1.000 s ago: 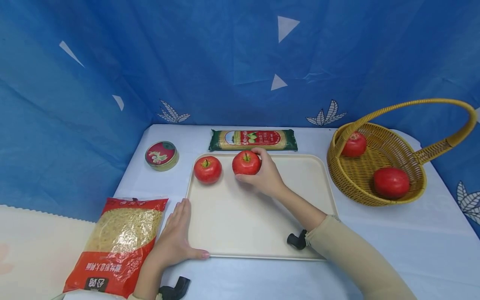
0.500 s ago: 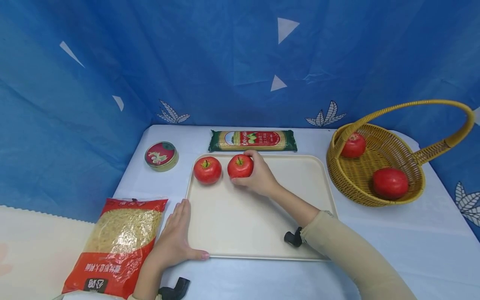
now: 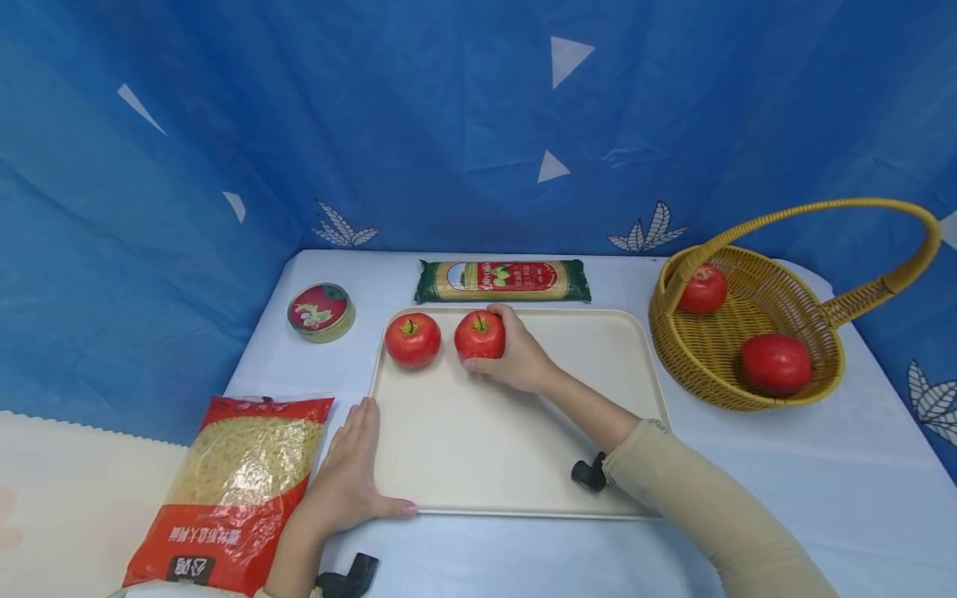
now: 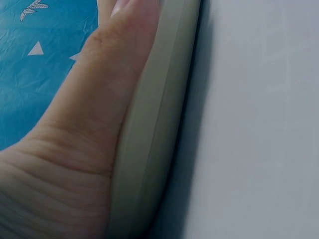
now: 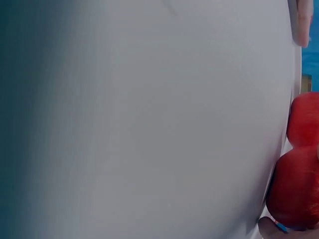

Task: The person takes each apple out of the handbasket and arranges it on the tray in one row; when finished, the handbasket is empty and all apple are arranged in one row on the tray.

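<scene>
My right hand (image 3: 519,357) grips a red apple (image 3: 478,332) over the upper left part of a cream tray (image 3: 516,448), thumb in front and fingers round its right side. Just left of it, a second red apple (image 3: 413,339) sits in the tray's far left corner. Both apples show at the edge of the right wrist view, the nearer apple (image 5: 294,186) below the other. My left hand (image 3: 350,473) rests at the tray's near left corner, fingers straight along the left side and thumb along the front. In the left wrist view its thumb (image 4: 94,94) lies against the tray's rim (image 4: 154,109).
A wicker basket (image 3: 680,374) with a tall handle stands on the right, holding a red fruit (image 3: 776,365) and a pomegranate (image 3: 703,289). Behind the tray lies a spaghetti packet (image 3: 503,281). On the left are a round tin (image 3: 321,313) and a pasta bag (image 3: 232,490).
My right hand has moved the apple slightly left and toward me, closer to the other apple, mostly in the first half second. The left hand has stayed at the tray corner.
</scene>
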`<state>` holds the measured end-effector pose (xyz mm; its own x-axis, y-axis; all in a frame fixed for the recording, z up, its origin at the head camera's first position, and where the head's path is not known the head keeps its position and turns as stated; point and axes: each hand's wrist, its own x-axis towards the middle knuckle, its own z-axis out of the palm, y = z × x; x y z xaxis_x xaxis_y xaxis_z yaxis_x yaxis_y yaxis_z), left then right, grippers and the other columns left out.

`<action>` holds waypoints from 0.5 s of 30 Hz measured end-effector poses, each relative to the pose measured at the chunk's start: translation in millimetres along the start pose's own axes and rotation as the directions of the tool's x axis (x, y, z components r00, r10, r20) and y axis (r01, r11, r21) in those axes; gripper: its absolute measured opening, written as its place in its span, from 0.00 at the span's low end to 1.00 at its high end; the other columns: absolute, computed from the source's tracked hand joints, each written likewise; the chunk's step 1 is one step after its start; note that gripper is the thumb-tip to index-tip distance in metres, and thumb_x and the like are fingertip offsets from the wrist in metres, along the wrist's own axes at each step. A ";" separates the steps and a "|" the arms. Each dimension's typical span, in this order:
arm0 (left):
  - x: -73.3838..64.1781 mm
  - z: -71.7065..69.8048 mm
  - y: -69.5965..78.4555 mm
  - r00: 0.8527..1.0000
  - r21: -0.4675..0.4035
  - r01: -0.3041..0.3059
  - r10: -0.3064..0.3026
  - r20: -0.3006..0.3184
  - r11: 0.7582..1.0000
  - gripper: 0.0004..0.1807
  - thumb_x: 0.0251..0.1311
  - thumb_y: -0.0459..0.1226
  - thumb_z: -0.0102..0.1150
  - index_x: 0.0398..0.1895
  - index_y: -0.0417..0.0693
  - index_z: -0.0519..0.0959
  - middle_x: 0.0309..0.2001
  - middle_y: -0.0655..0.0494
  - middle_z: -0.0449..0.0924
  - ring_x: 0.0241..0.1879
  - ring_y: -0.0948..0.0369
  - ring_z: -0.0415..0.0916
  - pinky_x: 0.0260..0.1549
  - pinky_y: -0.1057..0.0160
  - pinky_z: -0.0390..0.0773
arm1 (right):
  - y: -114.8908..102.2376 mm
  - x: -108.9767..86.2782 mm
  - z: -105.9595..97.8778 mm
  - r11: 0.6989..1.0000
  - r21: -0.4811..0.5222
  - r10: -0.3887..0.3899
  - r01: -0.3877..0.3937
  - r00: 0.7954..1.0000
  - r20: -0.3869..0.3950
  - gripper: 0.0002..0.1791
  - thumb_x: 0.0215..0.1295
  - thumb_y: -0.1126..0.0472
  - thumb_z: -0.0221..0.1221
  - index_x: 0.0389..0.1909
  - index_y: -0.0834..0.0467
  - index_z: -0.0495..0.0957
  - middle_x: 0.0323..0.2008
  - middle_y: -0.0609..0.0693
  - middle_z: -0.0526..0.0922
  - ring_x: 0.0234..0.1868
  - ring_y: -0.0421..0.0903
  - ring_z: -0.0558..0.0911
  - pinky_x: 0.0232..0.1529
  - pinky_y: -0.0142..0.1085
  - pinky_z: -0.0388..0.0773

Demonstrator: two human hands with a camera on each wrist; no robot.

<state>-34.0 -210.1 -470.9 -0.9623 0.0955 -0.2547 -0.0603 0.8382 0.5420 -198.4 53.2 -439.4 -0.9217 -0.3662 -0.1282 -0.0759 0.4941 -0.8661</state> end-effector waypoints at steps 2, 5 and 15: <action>0.0 0.2 -0.1 1.000 0.001 0.001 -0.001 0.000 1.000 0.90 0.15 0.75 0.74 0.80 0.45 0.34 0.81 0.42 0.33 0.80 0.42 0.31 0.74 0.35 0.41 | -0.4 -0.5 -0.3 1.000 -0.011 0.003 -0.003 1.000 0.001 0.54 0.51 0.51 0.75 0.74 0.51 0.52 0.64 0.50 0.69 0.66 0.51 0.71 0.52 0.48 0.84; 0.0 0.5 -0.3 1.000 0.001 0.002 -0.002 0.000 1.000 0.90 0.15 0.75 0.74 0.80 0.45 0.33 0.81 0.42 0.32 0.80 0.42 0.31 0.74 0.35 0.42 | -1.4 -1.0 -1.0 0.999 -0.033 0.016 -0.016 1.000 0.001 0.56 0.51 0.50 0.75 0.76 0.52 0.50 0.65 0.50 0.69 0.67 0.52 0.71 0.53 0.49 0.84; -0.2 -0.3 1.0 1.000 0.003 0.004 -0.004 -0.003 1.000 0.90 0.15 0.75 0.74 0.80 0.45 0.33 0.81 0.42 0.32 0.80 0.42 0.31 0.74 0.35 0.41 | -20.8 -14.1 -11.9 0.986 -0.166 -0.044 0.032 0.996 -0.071 0.58 0.49 0.46 0.75 0.76 0.47 0.51 0.72 0.50 0.61 0.72 0.52 0.65 0.53 0.52 0.83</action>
<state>-34.0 -209.4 -470.0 -0.9628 0.0903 -0.2545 -0.0635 0.8404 0.5383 -188.4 57.5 -413.9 -0.9422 -0.3304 -0.0547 -0.1673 0.6060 -0.7776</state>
